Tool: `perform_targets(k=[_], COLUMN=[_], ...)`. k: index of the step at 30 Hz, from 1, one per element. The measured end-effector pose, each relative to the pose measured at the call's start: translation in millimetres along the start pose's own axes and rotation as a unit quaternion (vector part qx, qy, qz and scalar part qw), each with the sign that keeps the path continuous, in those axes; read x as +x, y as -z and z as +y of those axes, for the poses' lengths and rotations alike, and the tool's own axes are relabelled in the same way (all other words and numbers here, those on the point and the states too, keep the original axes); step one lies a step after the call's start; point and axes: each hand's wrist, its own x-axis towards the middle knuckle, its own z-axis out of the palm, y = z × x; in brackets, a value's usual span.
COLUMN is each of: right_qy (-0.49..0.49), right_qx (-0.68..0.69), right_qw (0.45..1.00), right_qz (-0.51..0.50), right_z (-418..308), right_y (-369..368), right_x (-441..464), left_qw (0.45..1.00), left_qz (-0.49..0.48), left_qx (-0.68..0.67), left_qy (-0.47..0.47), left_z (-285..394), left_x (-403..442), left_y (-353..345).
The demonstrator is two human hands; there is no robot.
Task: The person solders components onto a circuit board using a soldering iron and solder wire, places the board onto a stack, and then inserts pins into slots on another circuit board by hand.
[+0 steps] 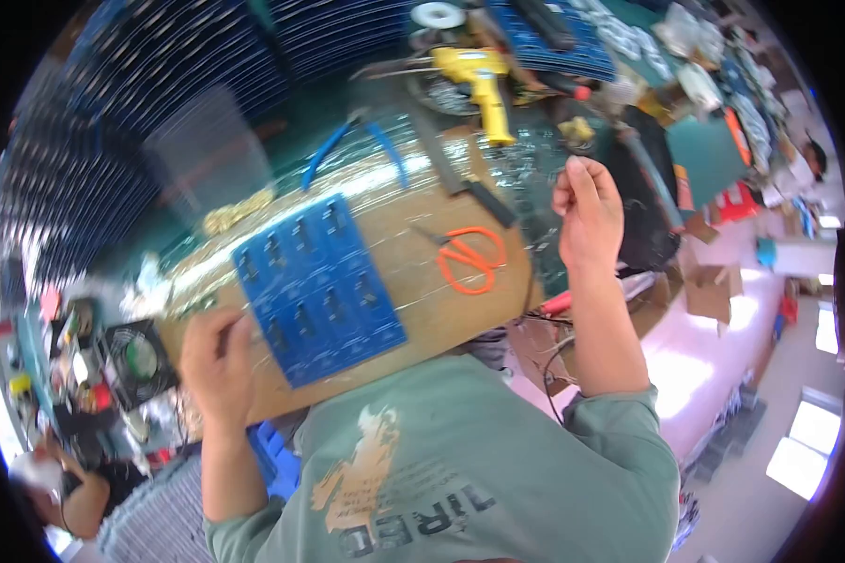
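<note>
A blue circuit board panel (pixel 319 291) lies on a brown board (pixel 408 310), with several small dark parts standing on it in two rows. Beside its left edge is my left hand (pixel 218 361), fingers curled and smeared by motion; whether anything is in them is hidden. My right hand (pixel 591 211) is raised at the right of the work surface, thumb and fingertips pinched together. Anything in that pinch is too small to make out. Just above it sits a small yellowish item (pixel 577 129), blurred. Orange-handled scissors (pixel 469 260) lie between the panel and my right hand.
Blue-handled pliers (pixel 355 150), a dark-handled knife (pixel 488 202) and a yellow soldering gun (pixel 479 84) lie beyond the panel. Stacked blue boards (pixel 160 75) rise at the back left. A small fan (pixel 139 358) stands at left; another person (pixel 75 493) is at lower left.
</note>
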Motion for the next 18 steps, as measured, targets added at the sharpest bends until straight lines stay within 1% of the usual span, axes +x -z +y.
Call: perform_targets(k=[1,2,3,5,6,9,13,14,17,18], right_qy=[-0.022,-0.02,0.013,-0.022,-0.021,0.083,0.131,0.148,0.218,0.247], right_qx=[0.078,0.103,0.053,0.087,0.095,0.013,-0.047,-0.057,-0.057,-0.061], right_qw=[0.995,0.991,0.994,0.984,0.982,0.977,0.968,0.961,0.947,0.946], right_qz=[0.052,0.084,0.1,0.154,0.161,0.198,0.21,0.227,0.231,0.2], right_z=[3,11,-38,-27,-24,-30,-36,-37,-38,-38], right_y=[-6,-8,45,48,48,48,62,66,80,82], right_x=[1,3,34,37,36,41,43,38,17,9], left_qw=[0.998,0.997,0.985,0.979,0.979,0.975,0.976,0.976,0.98,0.98], left_qz=[0.034,0.057,0.08,0.081,0.075,0.067,0.065,0.066,0.068,0.073], left_qx=[-0.015,-0.044,-0.138,-0.165,-0.168,-0.198,-0.202,-0.198,-0.179,-0.178], left_qy=[0.041,0.038,0.064,0.089,0.084,0.073,0.056,0.055,0.053,0.058], left_z=[-12,-26,2,-2,-2,0,6,7,5,4], left_x=[3,7,-2,2,3,6,13,14,18,20], left_y=[8,14,-45,-27,-21,-23,-26,-25,-23,-24])
